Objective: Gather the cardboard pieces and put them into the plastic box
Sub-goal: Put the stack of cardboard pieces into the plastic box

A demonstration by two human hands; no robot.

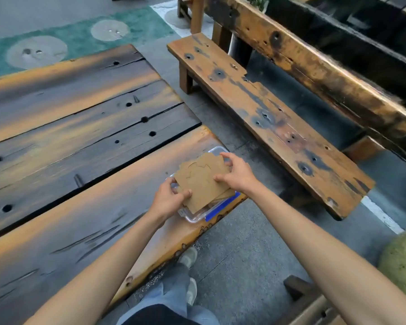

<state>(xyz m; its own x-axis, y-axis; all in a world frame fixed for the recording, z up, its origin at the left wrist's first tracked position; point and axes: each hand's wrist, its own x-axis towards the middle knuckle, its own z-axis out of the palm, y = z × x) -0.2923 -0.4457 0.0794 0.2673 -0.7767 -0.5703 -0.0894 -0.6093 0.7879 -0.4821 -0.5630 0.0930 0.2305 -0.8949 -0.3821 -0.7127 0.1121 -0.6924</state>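
A stack of brown cardboard pieces [203, 179] with torn edges lies across the top of a clear plastic box [195, 215] that has blue clips. The box stands at the right corner of the wooden table. My left hand [170, 199] grips the stack's near left edge, thumb on top. My right hand [238, 175] holds the stack's right side, with fingers on its top and far edge. The cardboard hides most of the box's inside.
The plank table [80, 137] stretches left and has holes and cracks. A wooden bench [267, 118] stands to the right across a paved gap. My feet [189, 273] are on the pavement below the table edge. A green rounded object [403, 261] sits at the far right.
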